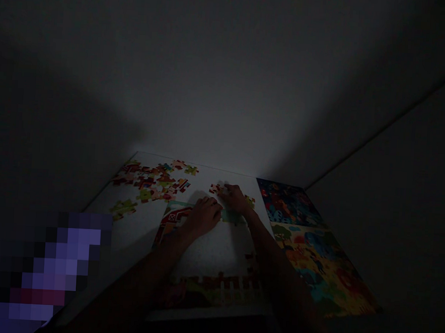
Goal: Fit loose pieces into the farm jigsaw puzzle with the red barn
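Right hand (237, 197) curls loosely over a loose puzzle piece (215, 188); left hand (204, 216) rests half-closed on the unfinished puzzle (206, 257).

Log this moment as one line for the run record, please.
left hand resting on partly built puzzle | right hand at small piece cluster | loose pieces far left | picture sheet right | dim light

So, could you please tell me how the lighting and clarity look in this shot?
Head view: very dim, only the table near the left hand and right hand is lit; the walls fall into shadow; a pixelated block hides the lower left corner.
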### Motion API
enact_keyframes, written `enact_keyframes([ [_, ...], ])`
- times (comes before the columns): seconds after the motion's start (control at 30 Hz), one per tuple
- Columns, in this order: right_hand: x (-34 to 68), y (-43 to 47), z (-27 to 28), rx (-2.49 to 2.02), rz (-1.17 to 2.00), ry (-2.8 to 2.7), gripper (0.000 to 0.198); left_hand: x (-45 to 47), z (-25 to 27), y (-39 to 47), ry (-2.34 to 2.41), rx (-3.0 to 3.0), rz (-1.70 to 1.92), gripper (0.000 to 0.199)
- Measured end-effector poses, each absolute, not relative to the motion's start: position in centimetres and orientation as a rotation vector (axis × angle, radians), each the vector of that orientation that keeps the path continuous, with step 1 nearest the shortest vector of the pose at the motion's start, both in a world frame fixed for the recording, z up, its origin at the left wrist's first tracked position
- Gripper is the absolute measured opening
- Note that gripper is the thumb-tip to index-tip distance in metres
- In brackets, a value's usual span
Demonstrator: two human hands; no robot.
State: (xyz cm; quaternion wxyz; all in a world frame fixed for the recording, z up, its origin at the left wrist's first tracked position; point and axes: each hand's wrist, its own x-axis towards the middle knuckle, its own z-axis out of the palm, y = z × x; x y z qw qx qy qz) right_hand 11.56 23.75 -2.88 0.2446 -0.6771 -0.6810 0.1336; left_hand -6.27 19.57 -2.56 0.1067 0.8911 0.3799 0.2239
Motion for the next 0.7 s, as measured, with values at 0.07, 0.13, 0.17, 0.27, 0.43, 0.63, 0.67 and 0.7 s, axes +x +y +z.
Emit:
enact_keyframes([
  [0.07, 11.5, 24.1, -3.3, -1.842, 0.327, -1.881, 0.044, -6.3, -2.6, 19.6, 1.12, 2.619, 0.667, 0.017],
  [0.13, 11.4, 24.2, -3.6, -1.832, 0.309, -1.878, 0.037, -6.4, -2.5, 19.5, 1.13, 2.619, 0.659, 0.018],
  [0.17, 11.4, 24.3, -3.7, -1.825, 0.311, -1.867, 0.036, -6.4, -2.4, 19.5, 1.133, 2.619, 0.652, 0.018],
  [0.27, 11.5, 24.6, -3.9, -1.804, 0.356, -1.797, 0.033, -6.4, -2.1, 19.5, 1.136, 2.613, 0.621, 0.019],
  [0.43, 12.0, 24.7, -4.2, -1.718, 0.497, -1.61, 0.037, -6.3, -2.2, 19.6, 1.15, 2.61, 0.612, 0.02],
  [0.63, 12.0, 24.0, -4.3, -1.551, 0.668, -1.482, 0.039, -6.2, -2.7, 19.8, 1.147, 2.629, 0.631, 0.019],
  [0.67, 12.0, 23.9, -4.1, -1.522, 0.68, -1.453, 0.04, -6.2, -2.7, 19.8, 1.144, 2.631, 0.632, 0.019],
  [0.7, 12.0, 23.8, -4.0, -1.492, 0.695, -1.42, 0.04, -6.2, -2.6, 19.8, 1.143, 2.633, 0.63, 0.019],
])
